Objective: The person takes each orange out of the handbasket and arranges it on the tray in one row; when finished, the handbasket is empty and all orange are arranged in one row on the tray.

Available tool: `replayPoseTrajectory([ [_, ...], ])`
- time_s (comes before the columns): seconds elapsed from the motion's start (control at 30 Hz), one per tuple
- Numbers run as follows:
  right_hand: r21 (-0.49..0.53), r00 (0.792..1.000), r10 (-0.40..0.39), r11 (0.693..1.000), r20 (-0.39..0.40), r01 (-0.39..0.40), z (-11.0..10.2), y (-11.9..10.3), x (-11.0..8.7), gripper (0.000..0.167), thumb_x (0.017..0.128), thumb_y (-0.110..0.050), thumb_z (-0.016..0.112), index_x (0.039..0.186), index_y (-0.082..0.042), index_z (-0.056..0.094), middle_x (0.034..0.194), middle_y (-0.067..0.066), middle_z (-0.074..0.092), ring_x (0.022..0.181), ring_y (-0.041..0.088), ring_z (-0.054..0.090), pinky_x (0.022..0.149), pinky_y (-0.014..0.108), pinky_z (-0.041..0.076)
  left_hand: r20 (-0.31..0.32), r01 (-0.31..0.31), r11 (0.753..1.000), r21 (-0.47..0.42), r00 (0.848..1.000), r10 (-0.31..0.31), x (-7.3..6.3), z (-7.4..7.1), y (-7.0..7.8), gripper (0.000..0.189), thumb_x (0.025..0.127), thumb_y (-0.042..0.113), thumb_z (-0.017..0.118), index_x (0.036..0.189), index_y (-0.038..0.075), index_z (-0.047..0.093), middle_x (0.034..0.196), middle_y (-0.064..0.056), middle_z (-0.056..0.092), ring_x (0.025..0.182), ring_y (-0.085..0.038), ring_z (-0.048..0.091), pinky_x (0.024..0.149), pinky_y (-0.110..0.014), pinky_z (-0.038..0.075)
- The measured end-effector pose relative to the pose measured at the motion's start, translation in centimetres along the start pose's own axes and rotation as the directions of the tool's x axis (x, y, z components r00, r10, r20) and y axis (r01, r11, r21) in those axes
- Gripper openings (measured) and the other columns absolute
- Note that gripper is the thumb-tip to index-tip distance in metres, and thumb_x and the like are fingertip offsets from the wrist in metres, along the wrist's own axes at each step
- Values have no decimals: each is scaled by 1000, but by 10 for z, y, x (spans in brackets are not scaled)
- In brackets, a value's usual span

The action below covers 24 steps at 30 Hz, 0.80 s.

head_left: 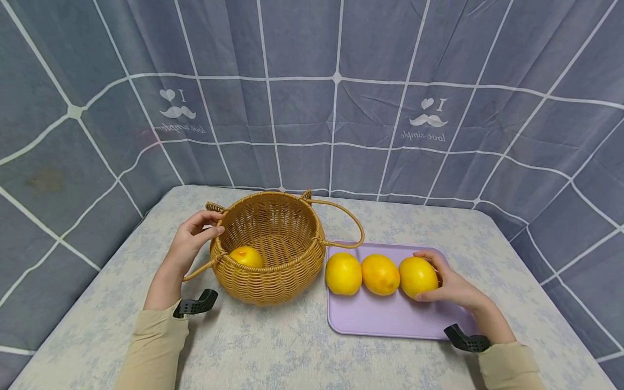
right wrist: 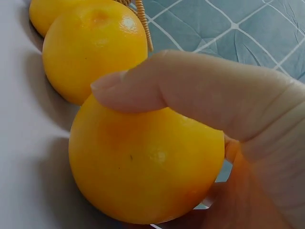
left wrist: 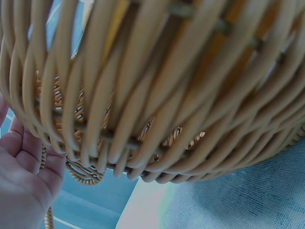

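Note:
My left hand holds the rim of a round wicker basket at its left side, thumb and fingers at the edge. In the left wrist view the woven wall fills most of the picture. One yellow orange lies inside, at the basket's near left. Three more sit in a row on a lilac tray: a left orange, a middle orange and a right orange. Around the right orange curl the thumb and fingers of my right hand; the thumb lies across it in the right wrist view.
The basket's right handle leans out over the tray's back left corner. Its left handle drops toward the table. A pale patterned cloth covers the table, and a grey checked curtain hangs behind and at both sides.

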State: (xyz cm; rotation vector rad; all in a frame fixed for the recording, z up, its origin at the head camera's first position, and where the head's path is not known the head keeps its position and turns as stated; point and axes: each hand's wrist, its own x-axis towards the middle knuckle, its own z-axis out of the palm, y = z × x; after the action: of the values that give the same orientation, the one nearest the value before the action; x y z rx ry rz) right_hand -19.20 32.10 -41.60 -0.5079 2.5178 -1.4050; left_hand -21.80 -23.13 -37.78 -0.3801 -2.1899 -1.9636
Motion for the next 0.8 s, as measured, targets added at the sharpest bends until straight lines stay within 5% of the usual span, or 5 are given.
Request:
replayPoseTrajectory([
  [0.27, -16, 999, 32, 999, 9, -32, 3, -4, 1, 85, 71, -16, 80, 138, -12, 28, 131, 15, 38, 108, 32, 42, 86, 45, 39, 0, -4, 1000, 7, 1000, 4, 0, 0, 0, 20, 91, 6, 60, 112, 5, 59, 100, 2, 50, 93, -13, 46, 74, -21, 40],
  [0.8, -69, 996, 77, 995, 38, -74, 1, -8, -1, 92, 75, -20, 78, 147, -15, 22, 135, 19, 34, 110, 33, 44, 89, 46, 40, -5, -4, 999, 37, 1000, 4, 1, -1, -4, 22, 92, 10, 61, 113, 3, 58, 100, 2, 51, 93, -12, 46, 74, -21, 41],
])
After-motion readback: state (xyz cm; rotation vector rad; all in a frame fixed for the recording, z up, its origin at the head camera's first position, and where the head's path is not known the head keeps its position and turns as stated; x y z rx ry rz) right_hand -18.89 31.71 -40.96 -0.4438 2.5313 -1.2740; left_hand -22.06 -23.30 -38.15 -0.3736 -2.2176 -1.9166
